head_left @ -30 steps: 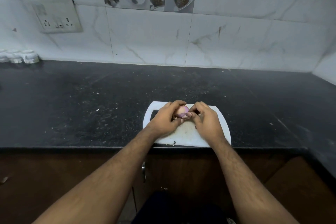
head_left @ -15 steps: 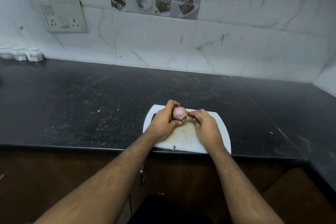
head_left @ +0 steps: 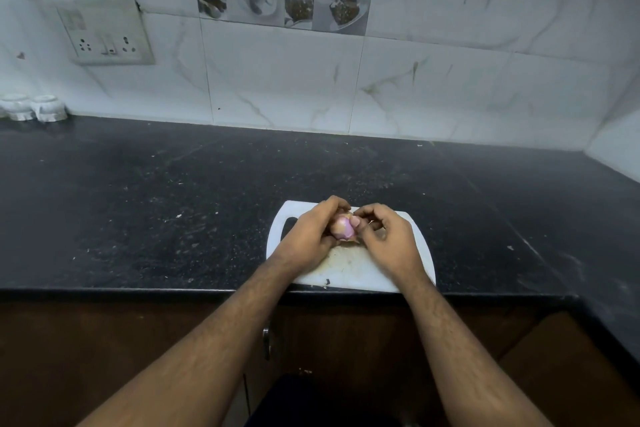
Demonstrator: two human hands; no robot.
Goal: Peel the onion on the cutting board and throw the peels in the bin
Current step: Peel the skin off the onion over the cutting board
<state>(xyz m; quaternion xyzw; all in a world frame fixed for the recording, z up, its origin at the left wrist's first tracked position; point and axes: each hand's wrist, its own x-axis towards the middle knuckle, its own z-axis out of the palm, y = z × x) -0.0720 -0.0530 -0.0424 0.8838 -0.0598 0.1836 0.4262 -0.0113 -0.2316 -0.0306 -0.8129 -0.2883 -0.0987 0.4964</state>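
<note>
A small pink-purple onion [head_left: 341, 227] is held just above the white cutting board [head_left: 349, 270], which lies at the front edge of the black counter. My left hand [head_left: 311, 232] grips the onion from the left, fingers curled over its top. My right hand [head_left: 388, 239] pinches at the onion's right side with thumb and fingertips, where a bit of papery skin [head_left: 372, 225] shows. Small peel scraps and stains lie on the board near its front. No bin is in view.
The black counter [head_left: 173, 201] runs wide to the left and right of the board, ending at a corner wall on the right. Small white cups [head_left: 34, 107] stand at the back left. A socket plate [head_left: 107, 33] is on the tiled wall. Brown cabinet doors [head_left: 138, 340] are below.
My right hand has shifted its pinch on the onion's side and my left fingers have turned the onion slightly. The camera has tilted a little.
</note>
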